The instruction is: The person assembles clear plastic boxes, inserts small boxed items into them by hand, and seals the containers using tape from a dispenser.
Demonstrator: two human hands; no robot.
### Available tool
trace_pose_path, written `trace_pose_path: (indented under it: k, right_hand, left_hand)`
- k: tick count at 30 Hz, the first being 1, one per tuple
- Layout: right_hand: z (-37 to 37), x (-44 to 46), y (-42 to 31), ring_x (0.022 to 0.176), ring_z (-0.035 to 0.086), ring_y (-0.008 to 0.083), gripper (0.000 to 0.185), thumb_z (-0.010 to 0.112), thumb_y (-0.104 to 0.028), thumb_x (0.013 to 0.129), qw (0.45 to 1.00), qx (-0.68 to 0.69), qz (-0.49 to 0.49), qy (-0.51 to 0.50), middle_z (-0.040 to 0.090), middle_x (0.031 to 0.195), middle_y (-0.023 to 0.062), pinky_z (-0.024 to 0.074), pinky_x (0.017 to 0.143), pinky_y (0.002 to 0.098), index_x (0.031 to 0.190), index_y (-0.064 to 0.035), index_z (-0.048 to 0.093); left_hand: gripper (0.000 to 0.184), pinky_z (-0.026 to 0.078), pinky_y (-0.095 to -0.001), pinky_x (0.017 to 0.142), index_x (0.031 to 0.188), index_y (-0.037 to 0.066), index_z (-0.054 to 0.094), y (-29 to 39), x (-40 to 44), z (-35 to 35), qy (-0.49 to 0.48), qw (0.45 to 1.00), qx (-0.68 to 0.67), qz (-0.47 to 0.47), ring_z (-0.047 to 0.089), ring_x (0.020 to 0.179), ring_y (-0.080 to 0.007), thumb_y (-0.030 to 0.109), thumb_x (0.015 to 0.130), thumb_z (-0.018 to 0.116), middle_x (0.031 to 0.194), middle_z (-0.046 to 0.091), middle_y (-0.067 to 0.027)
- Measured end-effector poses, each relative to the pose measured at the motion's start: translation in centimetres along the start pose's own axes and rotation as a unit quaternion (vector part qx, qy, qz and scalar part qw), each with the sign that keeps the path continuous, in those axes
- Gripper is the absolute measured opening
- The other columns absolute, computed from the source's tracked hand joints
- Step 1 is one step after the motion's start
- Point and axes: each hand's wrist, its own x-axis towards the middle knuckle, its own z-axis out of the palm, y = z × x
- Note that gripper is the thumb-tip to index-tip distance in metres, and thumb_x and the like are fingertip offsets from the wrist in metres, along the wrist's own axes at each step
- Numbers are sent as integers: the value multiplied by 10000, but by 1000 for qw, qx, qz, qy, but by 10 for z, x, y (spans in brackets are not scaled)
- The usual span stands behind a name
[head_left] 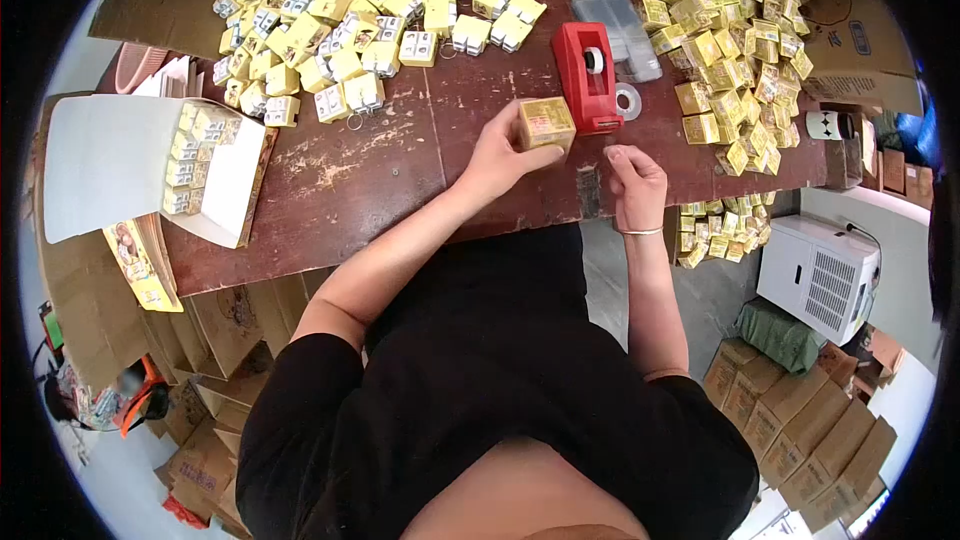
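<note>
My left hand (502,152) is wrapped round a small yellow printed box (547,122), its thumb along the near side. Just right of the box stands a red tape dispenser (585,80) with a roll in it. My right hand (637,182) is closed in a pinch below the dispenser's front end; whatever is between the fingertips is too small to make out. A loose roll of clear tape (627,102) lies against the dispenser's right side. Behind it is a clear plastic case (618,25).
Yellow-and-white small boxes (340,25) pile up at the back left, and yellow printed boxes (735,40) heap at the right. An open white carton (228,185) partly filled with small boxes sits at the left edge of the brown table (400,180). Cardboard boxes (800,430) stand on the floor.
</note>
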Motion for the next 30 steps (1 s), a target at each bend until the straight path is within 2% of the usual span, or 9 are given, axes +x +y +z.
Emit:
trace_pose_path:
  k: [3, 5, 9, 15, 19, 23, 26, 27, 30]
  right_hand:
    - [23, 2, -15, 573, 393, 14, 100, 652, -91, 896, 951, 225, 101, -187, 629, 805, -1, 272, 464, 166, 916, 0, 689]
    - [29, -7, -17, 577, 400, 16, 100, 651, -90, 896, 942, 237, 126, -203, 624, 795, -4, 281, 465, 167, 924, -2, 687]
    - [51, -7, -14, 594, 425, 41, 84, 645, -113, 903, 922, 261, 197, -206, 560, 748, -15, 287, 458, 172, 887, -30, 651]
    - [71, 3, -16, 576, 450, 45, 234, 704, -173, 867, 893, 194, 290, -283, 587, 836, 12, 326, 451, 187, 1038, -52, 601]
    - [99, 6, -11, 793, 564, 104, 416, 731, -159, 823, 961, 12, -70, -267, 584, 978, 52, 473, 663, 232, 1175, -5, 571]
    - [129, -1, -43, 953, 591, 149, 496, 814, -110, 705, 928, -18, -169, -331, 574, 1078, 84, 507, 787, 291, 1127, 35, 597]
    - [151, -21, -78, 940, 607, 177, 510, 764, -22, 656, 829, -116, -348, -422, 535, 1185, 98, 510, 717, 265, 1145, -42, 622]
    - [155, -29, -85, 933, 615, 191, 543, 739, 22, 631, 770, -163, -429, -444, 515, 1238, 105, 512, 682, 253, 1154, -81, 634]
    - [160, -46, -100, 964, 619, 266, 656, 800, -111, 673, 769, -181, -364, -493, 470, 1373, 121, 536, 805, 353, 1284, -142, 566]
  left_hand:
    - [551, 474, -328, 929, 1196, 48, 557, 22, 10, -15, 62, 982, 144, 102, 619, 1062, -208, 67, 701, 799, 1132, 641, -96]
    - [567, 478, -370, 942, 1171, 40, 573, 23, 6, -18, 93, 906, 335, 243, 596, 1096, -283, 35, 650, 796, 1140, 630, -128]
    - [595, 469, -409, 963, 1163, 60, 594, 23, 2, -21, 88, 851, 382, 348, 564, 1119, -330, 23, 605, 798, 1179, 612, -114]
    - [572, 480, -403, 946, 1168, 61, 594, 34, -19, -35, 104, 869, 374, 308, 582, 1090, -320, 52, 633, 796, 1157, 621, -122]
    - [560, 519, -316, 820, 1210, 26, 550, 47, -50, -37, 78, 990, 115, 31, 648, 917, -171, 132, 723, 806, 1041, 665, -112]
    - [513, 532, -384, 852, 1329, 30, 454, 54, -77, -63, 39, 959, -277, -53, 573, 1123, -183, 431, 1012, 427, 1237, 580, -124]
    - [629, 581, -405, 781, 1334, 52, 458, 79, -110, -96, -32, 928, -292, -230, 606, 1097, -226, 559, 1002, 288, 1230, 585, -132]
    - [587, 590, -372, 784, 1355, 39, 445, 66, -119, -127, -202, 877, -381, -213, 627, 1067, -214, 503, 1003, 373, 1221, 593, -136]
    - [637, 543, -337, 908, 1398, -13, 383, 106, -151, -161, 70, 956, -255, -126, 614, 1073, -215, 308, 910, 638, 1219, 585, -172]
